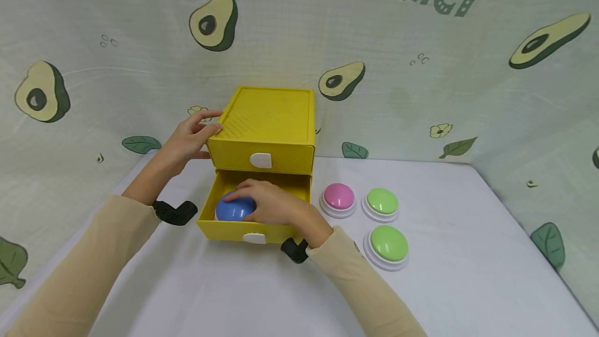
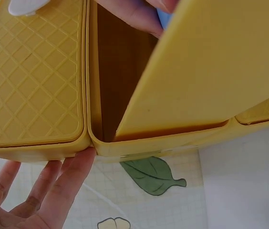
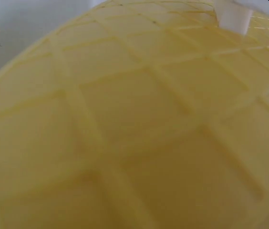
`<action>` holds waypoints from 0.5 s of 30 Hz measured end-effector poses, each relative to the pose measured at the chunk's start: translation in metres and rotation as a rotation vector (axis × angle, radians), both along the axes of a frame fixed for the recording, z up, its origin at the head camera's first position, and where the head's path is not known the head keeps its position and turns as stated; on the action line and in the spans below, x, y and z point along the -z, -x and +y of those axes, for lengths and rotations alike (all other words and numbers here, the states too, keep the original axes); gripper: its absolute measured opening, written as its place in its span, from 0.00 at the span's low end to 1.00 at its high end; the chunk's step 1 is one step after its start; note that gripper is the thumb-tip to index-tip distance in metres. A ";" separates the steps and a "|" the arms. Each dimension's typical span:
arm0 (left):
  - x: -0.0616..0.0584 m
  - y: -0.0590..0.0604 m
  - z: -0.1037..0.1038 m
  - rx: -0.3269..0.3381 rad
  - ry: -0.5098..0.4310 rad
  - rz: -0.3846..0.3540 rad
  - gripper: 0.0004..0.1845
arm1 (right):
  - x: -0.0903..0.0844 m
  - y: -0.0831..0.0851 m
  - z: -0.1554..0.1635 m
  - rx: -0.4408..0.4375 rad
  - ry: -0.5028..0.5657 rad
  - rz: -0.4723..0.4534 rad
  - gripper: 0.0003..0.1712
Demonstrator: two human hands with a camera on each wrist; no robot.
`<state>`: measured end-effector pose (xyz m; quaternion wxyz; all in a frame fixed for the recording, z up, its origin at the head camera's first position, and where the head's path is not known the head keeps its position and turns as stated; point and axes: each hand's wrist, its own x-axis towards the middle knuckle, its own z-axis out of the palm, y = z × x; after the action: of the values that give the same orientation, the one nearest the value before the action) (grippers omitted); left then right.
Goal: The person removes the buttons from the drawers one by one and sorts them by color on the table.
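Blue dome button (image 1: 232, 208), dome up, sits inside the pulled-out lower drawer (image 1: 224, 229), the right hand (image 1: 269, 203) curled over it. The left hand (image 1: 189, 137), fingers straight, steadies the yellow two-drawer box (image 1: 267, 118). Beside it: one pink button (image 1: 338, 197), two green buttons (image 1: 382, 202).
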<state>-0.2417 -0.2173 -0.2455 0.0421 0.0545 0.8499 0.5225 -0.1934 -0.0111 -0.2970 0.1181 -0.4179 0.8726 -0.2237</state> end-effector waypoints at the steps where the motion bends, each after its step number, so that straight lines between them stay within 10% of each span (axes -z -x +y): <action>1: 0.000 0.000 0.000 0.000 0.000 0.001 0.30 | 0.000 0.000 0.000 0.003 -0.005 0.008 0.27; 15: 0.001 0.000 0.000 0.000 0.003 0.006 0.30 | 0.001 -0.002 0.001 0.023 0.006 0.080 0.28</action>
<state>-0.2416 -0.2174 -0.2461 0.0397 0.0558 0.8507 0.5212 -0.1910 -0.0103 -0.2981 0.0793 -0.4168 0.8806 -0.2110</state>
